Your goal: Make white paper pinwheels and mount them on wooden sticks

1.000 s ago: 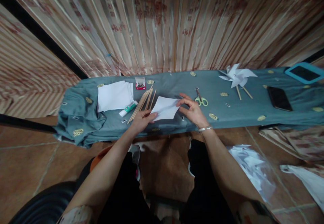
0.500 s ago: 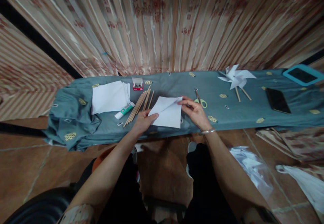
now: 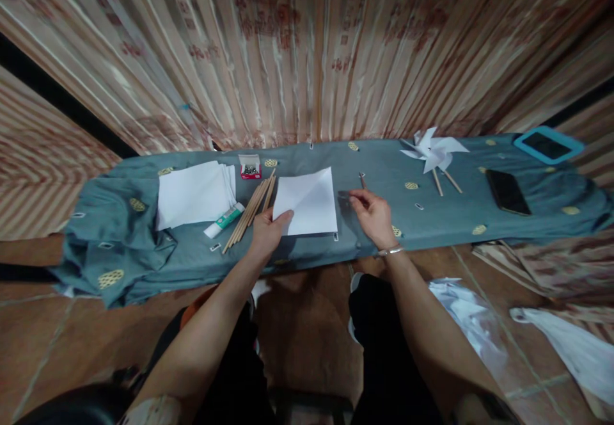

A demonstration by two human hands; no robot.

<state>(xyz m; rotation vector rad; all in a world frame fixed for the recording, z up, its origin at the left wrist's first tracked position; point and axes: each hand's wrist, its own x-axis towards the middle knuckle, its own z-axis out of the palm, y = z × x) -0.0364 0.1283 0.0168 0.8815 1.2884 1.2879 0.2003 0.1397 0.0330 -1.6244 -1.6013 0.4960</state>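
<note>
My left hand [image 3: 268,228] pinches the lower left side of a square white sheet of paper [image 3: 307,201], thumb on top and fingers underneath. A faint diagonal crease runs across the sheet. To the right of the paper and apart from it is my right hand [image 3: 371,215], its fingers curled loosely, with nothing visible in them. Just behind that hand the scissors [image 3: 362,180] show only their blades; the handles are hidden. Thin wooden sticks [image 3: 249,212] lie left of the paper, beside a green and white glue stick [image 3: 224,220].
A stack of white paper [image 3: 194,194] lies at the left, near a small red box of pins [image 3: 250,168]. Farther right are white paper pinwheels on sticks [image 3: 433,150], a black phone [image 3: 507,191] and a blue-framed device [image 3: 549,144]. A clear bag of paper pieces [image 3: 467,316] is on the floor.
My right hand has let go of the paper's right corner and moved slightly away. The sheet, its lifted fold now opened out flat, stays in my left hand. The view has shifted a little.
</note>
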